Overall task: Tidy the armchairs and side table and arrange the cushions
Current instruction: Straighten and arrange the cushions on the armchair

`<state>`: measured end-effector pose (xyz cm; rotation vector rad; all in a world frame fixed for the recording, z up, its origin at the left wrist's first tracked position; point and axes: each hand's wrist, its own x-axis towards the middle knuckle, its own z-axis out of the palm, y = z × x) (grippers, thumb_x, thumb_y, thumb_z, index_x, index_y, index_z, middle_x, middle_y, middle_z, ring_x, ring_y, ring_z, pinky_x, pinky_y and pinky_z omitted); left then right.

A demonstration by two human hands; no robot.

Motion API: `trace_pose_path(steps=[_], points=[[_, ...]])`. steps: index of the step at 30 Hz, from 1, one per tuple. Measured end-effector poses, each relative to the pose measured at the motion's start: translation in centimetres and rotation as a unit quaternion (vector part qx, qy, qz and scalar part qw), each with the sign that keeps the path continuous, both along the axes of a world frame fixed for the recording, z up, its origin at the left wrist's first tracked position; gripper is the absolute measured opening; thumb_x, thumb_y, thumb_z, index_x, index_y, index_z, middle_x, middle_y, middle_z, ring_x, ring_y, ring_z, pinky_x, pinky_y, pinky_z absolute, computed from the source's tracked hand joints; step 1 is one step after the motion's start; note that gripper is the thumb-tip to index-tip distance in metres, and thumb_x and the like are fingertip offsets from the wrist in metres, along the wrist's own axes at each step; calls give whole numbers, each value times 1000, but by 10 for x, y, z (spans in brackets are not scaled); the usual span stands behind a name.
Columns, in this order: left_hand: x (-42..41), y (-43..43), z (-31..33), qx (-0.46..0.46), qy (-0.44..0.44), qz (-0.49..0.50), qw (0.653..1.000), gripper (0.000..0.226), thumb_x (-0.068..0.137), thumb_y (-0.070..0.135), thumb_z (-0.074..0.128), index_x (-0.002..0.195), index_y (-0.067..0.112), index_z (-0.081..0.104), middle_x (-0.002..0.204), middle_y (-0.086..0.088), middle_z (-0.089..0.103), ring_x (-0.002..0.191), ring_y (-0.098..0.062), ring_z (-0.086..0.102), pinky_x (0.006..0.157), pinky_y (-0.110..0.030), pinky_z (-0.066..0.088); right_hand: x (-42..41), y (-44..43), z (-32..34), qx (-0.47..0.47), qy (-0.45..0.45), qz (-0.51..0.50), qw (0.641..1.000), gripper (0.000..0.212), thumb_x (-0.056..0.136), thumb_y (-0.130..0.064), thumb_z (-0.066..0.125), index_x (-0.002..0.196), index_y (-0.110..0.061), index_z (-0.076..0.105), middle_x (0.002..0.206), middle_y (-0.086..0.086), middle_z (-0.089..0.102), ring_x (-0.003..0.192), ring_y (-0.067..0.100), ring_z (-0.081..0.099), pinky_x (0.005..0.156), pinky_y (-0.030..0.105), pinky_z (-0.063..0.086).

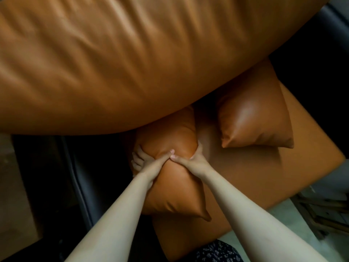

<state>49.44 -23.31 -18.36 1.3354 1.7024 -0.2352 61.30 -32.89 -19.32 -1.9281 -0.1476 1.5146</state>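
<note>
At the bottom edge, a strip of dark patterned cloth [217, 252] lies closest to the camera, and two bare forearms reach forward from either side of it. Below them is the tan leather seat [245, 176], which runs up and to the right. A pale floor [283, 214] shows past its right edge, where a wooden frame [321, 210] stands, too dim to identify. A tan cushion [175, 186] lies on the left part of the seat, with one pointed corner aimed back toward the camera. Both hands hold its far end. The left hand [145, 159] grips the left side, with its fingers [136, 161] curled round the edge and the thumb pressed into the top. The right hand [190, 157] grips the right side in the same way, its thumb on top and the other digits wrapped down the flank. The two thumb tips almost meet at the middle, and the leather puckers between them. A dark frame [75, 167] runs along the left of the seat, in shadow. Further back and to the right, apart from the held cushion, a second cushion [255, 120] of the same leather stands on its lower edge and leans back, with a highlight on its face. Beyond both, the large padded backrest [132, 63] fills the upper part of the view, blurred and creased. The held cushion's far end tucks under its lower edge.
</note>
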Motion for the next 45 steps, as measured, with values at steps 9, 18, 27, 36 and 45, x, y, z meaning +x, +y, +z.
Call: trace_pose_path(steps=[9, 18, 27, 36, 45], points=[[1, 4, 8, 8, 9, 15, 1000, 135, 54, 68, 78, 149, 35, -12, 158, -10, -1, 145, -33, 2, 115, -52, 14, -2, -2, -3, 38, 11, -75, 996, 125, 57, -44, 90, 150, -37, 6, 149, 5, 34, 129, 26, 44, 108, 43, 39], [-8, 10, 33, 3, -17, 23, 1000, 135, 53, 64, 82, 152, 29, -3, 156, -15, 14, 142, -37, 15, 112, -54, 24, -16, 1, 23, 54, -55, -127, 989, 108, 63, -30, 89, 148, -24, 23, 135, 2, 48, 119, 23, 50, 102, 36, 41], [-39, -37, 48, -7, -55, 31, 998, 127, 56, 61, 82, 151, 32, 3, 153, -14, 22, 140, -36, 20, 110, -52, 26, -48, -40, 40, 20, -127, -118, 985, 110, 52, -43, 89, 143, -29, 29, 135, 1, 49, 122, 25, 50, 104, 45, 42], [-84, -79, 57, -60, -118, 61, 989, 131, 50, 61, 84, 150, 35, 4, 153, -12, 25, 140, -36, 24, 112, -53, 28, -88, -81, 63, -33, -204, -55, 977, 108, 55, -51, 84, 144, -33, 26, 137, 5, 51, 124, 29, 50, 104, 48, 40], [-129, -136, 50, -114, -150, 64, 980, 135, 48, 68, 80, 150, 38, -2, 154, -8, 22, 139, -33, 26, 112, -53, 28, -132, -130, 70, -82, -273, 18, 958, 106, 64, -56, 78, 147, -37, 15, 136, 11, 48, 125, 32, 46, 105, 45, 36]])
